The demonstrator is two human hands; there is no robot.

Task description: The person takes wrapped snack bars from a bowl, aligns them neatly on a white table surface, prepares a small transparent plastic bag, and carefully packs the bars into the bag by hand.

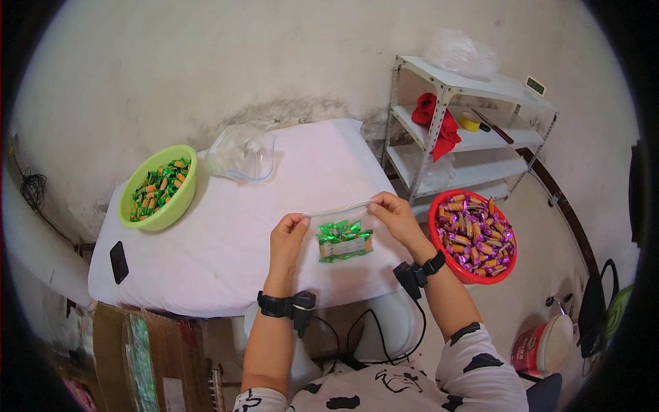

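Observation:
A clear zip bag [342, 215] with green-wrapped candies [344, 239] in it lies at the table's front, its zip edge stretched between my hands. My left hand [289, 234] pinches one top corner of the bag, and my right hand [397, 216] pinches the other. The candies inside seem to sit behind a strip that bears writing. A light green plastic basin [175, 211] of green-wrapped candies stands on the table's left side. Near the back edge lies a puffed clear plastic bag [244, 152]. To the right of the table is a red basin [435, 226] of purple-wrapped candies [476, 234].
A black phone [119, 262] lies at the left of the white-covered table [231, 278]. Behind on the right stands a metal shelf [484, 139] with a red cloth [437, 123], yellow tape [469, 122] and a knife [494, 126]. An opened cardboard box [170, 355] is at lower left.

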